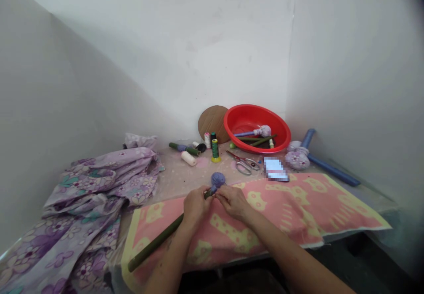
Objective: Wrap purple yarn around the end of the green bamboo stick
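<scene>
My left hand [194,206] is closed around a green bamboo stick [155,243], which slants from the lower left up to the middle. At its upper end sits a round blue-purple cloth-covered head [217,180]. My right hand [232,201] is pinched just below that head, at the gathered neck, touching or nearly touching the left fingers. What lies between the right fingertips is too small to make out. Both hands are above a pink and yellow patterned cloth [265,214].
Behind stand a green thread spool [215,150], a white spool [188,158], scissors [244,163] and a phone [276,169]. A red basin [285,139] holds sticks and a cloth-headed mallet. Floral fabric [96,196] lies at left; blue-wrapped mallets [331,169] at right. White walls enclose the table.
</scene>
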`<state>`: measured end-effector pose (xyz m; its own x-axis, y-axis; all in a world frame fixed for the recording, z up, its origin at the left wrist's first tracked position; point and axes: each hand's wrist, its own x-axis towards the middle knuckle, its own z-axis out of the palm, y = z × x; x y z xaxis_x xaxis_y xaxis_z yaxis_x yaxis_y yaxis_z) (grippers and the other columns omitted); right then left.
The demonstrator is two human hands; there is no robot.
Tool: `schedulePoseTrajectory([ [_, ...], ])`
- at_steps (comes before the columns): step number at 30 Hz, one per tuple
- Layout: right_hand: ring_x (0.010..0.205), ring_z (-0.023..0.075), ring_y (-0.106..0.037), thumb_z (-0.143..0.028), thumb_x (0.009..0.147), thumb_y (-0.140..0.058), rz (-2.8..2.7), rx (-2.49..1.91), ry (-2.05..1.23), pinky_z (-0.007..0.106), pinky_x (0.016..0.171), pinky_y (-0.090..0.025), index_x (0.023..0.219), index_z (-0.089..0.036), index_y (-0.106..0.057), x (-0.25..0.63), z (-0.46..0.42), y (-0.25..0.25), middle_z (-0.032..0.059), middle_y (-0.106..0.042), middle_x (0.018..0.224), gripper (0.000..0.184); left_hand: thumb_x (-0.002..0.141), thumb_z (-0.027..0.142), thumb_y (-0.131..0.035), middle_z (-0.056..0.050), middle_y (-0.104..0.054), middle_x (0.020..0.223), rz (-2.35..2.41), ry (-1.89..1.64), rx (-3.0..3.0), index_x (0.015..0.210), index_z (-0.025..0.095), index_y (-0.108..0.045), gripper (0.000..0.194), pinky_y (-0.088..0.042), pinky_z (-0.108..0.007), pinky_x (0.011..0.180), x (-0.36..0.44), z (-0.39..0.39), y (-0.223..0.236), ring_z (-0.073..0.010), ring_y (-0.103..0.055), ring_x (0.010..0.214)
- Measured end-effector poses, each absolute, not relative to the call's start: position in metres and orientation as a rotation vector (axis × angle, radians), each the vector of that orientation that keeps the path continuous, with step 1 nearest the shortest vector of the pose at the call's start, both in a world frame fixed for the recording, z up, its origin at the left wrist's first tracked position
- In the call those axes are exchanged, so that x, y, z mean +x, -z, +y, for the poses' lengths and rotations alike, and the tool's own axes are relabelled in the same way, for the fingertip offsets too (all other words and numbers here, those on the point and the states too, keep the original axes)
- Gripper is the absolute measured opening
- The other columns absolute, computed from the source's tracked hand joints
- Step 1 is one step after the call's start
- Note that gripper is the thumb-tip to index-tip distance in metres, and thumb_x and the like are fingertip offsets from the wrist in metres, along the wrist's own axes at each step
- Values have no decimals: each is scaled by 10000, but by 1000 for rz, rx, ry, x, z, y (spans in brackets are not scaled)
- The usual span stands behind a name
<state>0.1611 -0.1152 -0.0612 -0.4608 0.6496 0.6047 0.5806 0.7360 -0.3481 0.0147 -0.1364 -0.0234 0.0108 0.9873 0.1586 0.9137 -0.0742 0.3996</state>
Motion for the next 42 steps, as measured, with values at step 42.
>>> schedulePoseTrajectory([
  [42, 333, 13, -214, -291, 568, -604, -1458, -899, -1618, 179, 358, -108, 632, -122, -569, 171, -84, 70, -86, -364, 390, 183, 654, 277, -533, -12, -656, 820, 1616, -813, 2159, 980, 226, -576, 333, -404, -232, 672, 21, -158, 11, -168, -581, 768],
])
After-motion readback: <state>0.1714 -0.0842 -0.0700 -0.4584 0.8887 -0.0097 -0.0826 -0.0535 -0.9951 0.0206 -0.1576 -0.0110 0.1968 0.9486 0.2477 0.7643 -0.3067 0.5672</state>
